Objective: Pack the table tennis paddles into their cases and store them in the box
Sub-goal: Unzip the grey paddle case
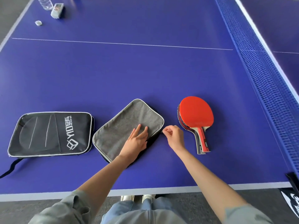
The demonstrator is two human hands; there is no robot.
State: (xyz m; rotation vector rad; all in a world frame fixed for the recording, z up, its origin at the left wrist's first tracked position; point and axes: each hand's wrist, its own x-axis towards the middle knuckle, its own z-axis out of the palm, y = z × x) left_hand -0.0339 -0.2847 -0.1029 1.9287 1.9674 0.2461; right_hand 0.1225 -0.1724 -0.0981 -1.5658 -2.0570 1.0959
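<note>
A grey paddle case [123, 123] with white piping lies tilted on the blue table, just in front of me. My left hand [136, 140] rests flat on its near right part, fingers spread. My right hand [174, 137] pinches the small zipper pull [162, 131] at the case's right corner. A second case [50, 134], black with a white logo, lies flat to the left, its strap trailing toward the table edge. To the right, red paddles [195, 117] lie stacked, handles pointing toward me. No box is in view.
The blue net [262, 75] runs along the right side. A plastic bottle [44, 3], a small white device [57, 11] and a small white cap [38, 23] sit at the far left corner. A dark object [293, 180] shows at the right table edge.
</note>
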